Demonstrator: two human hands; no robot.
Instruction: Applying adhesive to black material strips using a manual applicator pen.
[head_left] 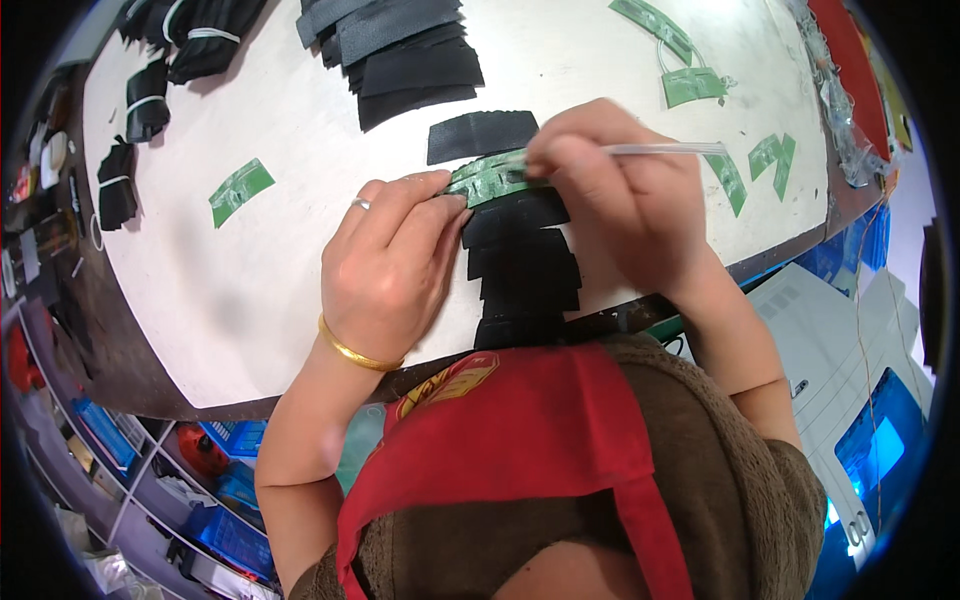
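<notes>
A curved green template [490, 180] with small slots lies over the black strips at the middle of the white table. The fingers of my left hand [388, 250] are stretched out, their tips pressing on the template's left end. My right hand [625, 190] is closed around a slim whitish pen [665, 149], its back end pointing right. The pen's tip is hidden behind my fingers, close to the template's right part. Just beyond the template lies a black leather-like piece [482, 137]. A row of overlapping black pieces [525, 270] runs from the template toward me.
A stack of black pieces [415, 70] lies at the far side. Tied black bundles [148, 100] sit at far left. Other green templates [240, 192] lie left and right. Crumpled clear plastic [840, 110] lines the right edge; shelves with blue baskets [235, 540] stand lower left.
</notes>
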